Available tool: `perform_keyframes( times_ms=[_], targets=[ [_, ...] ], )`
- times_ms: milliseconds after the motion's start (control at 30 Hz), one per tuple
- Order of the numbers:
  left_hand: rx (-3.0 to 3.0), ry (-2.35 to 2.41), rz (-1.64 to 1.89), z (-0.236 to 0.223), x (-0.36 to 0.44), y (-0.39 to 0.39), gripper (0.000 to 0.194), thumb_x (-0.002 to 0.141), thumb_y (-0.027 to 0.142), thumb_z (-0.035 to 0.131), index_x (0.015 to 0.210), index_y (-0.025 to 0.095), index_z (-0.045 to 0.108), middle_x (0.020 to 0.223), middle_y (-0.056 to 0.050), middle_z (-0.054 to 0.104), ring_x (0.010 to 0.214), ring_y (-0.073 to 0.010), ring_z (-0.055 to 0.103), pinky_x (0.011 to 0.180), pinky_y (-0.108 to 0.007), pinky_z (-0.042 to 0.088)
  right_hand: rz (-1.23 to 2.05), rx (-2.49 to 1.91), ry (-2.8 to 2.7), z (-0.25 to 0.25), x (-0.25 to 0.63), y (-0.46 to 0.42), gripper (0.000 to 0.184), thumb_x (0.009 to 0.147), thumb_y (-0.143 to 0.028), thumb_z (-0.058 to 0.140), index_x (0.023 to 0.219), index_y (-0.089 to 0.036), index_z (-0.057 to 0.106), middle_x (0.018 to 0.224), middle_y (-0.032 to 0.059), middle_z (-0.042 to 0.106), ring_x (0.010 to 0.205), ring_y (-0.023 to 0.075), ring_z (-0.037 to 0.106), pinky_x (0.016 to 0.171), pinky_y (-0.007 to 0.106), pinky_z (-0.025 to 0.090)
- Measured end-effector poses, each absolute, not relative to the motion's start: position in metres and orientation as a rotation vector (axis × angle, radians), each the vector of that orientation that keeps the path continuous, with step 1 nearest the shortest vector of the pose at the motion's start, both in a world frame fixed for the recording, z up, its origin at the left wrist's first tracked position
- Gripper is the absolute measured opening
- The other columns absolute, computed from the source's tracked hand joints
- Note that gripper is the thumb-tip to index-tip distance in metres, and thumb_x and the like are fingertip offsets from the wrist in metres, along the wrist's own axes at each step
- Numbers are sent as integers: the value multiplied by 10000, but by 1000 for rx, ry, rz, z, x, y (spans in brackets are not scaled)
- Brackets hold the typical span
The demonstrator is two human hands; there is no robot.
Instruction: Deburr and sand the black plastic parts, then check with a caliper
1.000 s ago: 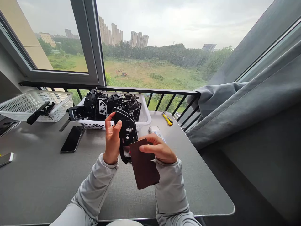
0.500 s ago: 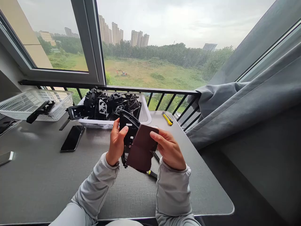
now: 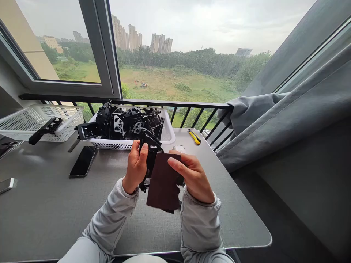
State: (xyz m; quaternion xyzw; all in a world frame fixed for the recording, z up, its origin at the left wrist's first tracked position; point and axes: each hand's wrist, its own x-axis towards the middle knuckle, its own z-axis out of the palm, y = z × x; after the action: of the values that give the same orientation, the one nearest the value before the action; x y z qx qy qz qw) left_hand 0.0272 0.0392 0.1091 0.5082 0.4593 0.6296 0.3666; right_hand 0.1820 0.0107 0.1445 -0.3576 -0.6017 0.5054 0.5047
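My left hand (image 3: pixel 136 164) grips a black plastic part (image 3: pixel 151 160) by its left side, thumb on its face. My right hand (image 3: pixel 193 174) pinches a dark brown sheet (image 3: pixel 163 182) at its upper right corner; it looks like sandpaper and has a ragged lower right edge. The sheet hangs in front of the black part and hides much of its lower right side. Whether sheet and part touch I cannot tell. Behind my right hand a small clear-and-white object (image 3: pixel 179 148) shows in part on the table.
A white basket (image 3: pixel 169 133) piled with black plastic parts stands at the table's back. Left of it is another white basket (image 3: pixel 27 120) with a black part (image 3: pixel 45 130) across its rim. A black phone (image 3: pixel 83 161) and a yellow utility knife (image 3: pixel 194 136) lie on the grey table (image 3: pixel 68 215).
My right hand has moved slightly left and down with the brown sheet, which now hangs more upright. The black part in my left hand has turned a little. The black-and-yellow handle below is now hidden.
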Motion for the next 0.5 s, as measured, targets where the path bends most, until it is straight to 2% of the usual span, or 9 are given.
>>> perform_keyframes(
  times_ms=[100,300,500],
  targets=[
    [1318,1119,1567,108,28,37,317,899,537,515,833,229,482,612,59,443,523,-106,407,507,-234,341,1152,-897,-1511,148,180,9,400,844,-438,650,587,-184,479,610,-27,396,578,103,341,511,244,307],
    [1385,1171,1545,109,28,36,319,896,540,527,857,224,511,583,58,461,515,-106,418,496,-230,338,1026,-950,-1497,148,176,11,334,841,-398,646,614,-184,528,622,-24,456,569,105,365,512,243,331],
    [1406,1177,1517,111,28,34,317,902,539,514,858,225,509,576,59,465,506,-107,426,490,-232,344,955,-982,-1508,146,178,12,341,837,-346,638,579,-189,480,596,-32,432,556,102,357,504,245,319]
  ],
)
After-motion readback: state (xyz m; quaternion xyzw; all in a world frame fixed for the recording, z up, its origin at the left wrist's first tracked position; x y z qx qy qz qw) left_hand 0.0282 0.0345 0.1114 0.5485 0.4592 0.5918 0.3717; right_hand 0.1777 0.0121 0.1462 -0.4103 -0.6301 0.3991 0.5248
